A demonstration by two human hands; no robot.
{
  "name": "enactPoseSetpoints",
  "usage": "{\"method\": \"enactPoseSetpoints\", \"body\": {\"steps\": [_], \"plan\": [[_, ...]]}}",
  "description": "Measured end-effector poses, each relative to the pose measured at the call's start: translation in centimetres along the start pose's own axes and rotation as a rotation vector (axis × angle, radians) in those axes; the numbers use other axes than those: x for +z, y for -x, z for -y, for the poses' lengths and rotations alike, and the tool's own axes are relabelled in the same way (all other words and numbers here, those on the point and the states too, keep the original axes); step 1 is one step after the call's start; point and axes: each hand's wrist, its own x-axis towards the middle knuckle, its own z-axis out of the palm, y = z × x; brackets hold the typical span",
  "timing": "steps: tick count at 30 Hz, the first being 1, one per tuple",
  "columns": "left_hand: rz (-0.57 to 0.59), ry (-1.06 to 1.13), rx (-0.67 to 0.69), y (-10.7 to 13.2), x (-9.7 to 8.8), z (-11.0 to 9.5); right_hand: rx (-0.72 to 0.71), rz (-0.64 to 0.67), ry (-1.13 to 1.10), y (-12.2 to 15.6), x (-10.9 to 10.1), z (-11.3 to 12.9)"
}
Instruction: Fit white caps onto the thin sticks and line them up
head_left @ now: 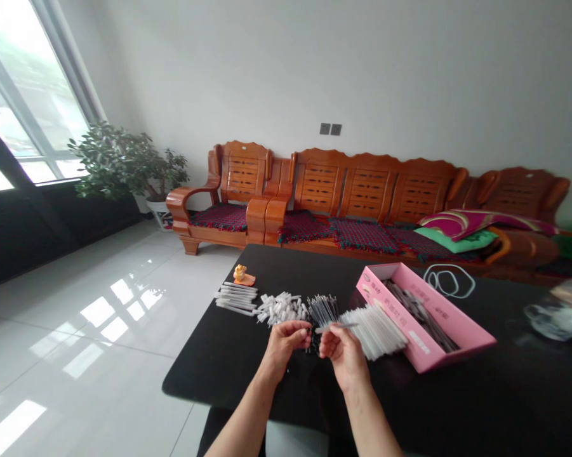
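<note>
Right hand (343,354) pinches a slim tube (322,329) — left hand (282,343), grip unclear.

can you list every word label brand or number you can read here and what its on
No text can be read for certain.
Pink box, near outer wall: dark characters, too blurred to read.
Same wall: pale patch, any print too small.
Its far inner wall: dark characters, also too blurred.
</note>
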Motion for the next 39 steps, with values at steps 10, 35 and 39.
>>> {"method": "enactPoseSetpoints", "body": {"steps": [10,35,39], "plan": [[0.027,0.075,0.008,0.6,0.6,-0.9,-0.1,-0.041,0.162,0.1,0.9,-0.2],[-0.015,-0.035,0.054,0.1,0.5,-0.7,-0.17,-0.084,0.321,0.0,0.9,-0.4],[-0.043,-0.01,0.08,0.0,0.6,-0.3,-0.165,-0.087,0.311,0.1,1.0,-0.5]]}}
